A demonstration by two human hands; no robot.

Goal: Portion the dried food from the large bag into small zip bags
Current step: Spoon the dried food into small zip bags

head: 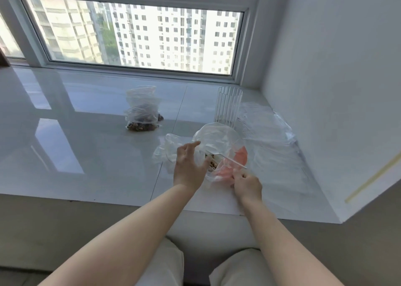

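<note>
**Dried food portioning: status partway, one small bag in work**

Head view.

Dried food shows as a brown patch inside crumpled clear plastic at near centre of the white table, between the two hands. Which layer of plastic belongs to the large bag and which to the small zip bag with its pink area cannot be told for certain; the two overlap.

Left hand: fingers spread and relaxed, hovering at the plastic's left edge; they grip nothing visible.

Right hand: fingers curled, pinching the near edge of the pink-tinted small zip bag.

Completed work, as judged: a pile of filled bags stands far left of the work area, well apart from the hands, with dark contents visible in the lower ones. The count cannot be read.

Remaining work, as judged: food remains in the plastic at the hands, so portioning is not finished. A stack of flat, clear bags lies to the right, apparently unused stock. A ribbed clear cup stands just beyond the large bag; its role is not shown.

Whether the bag in hand is sealed cannot be told.
</note>
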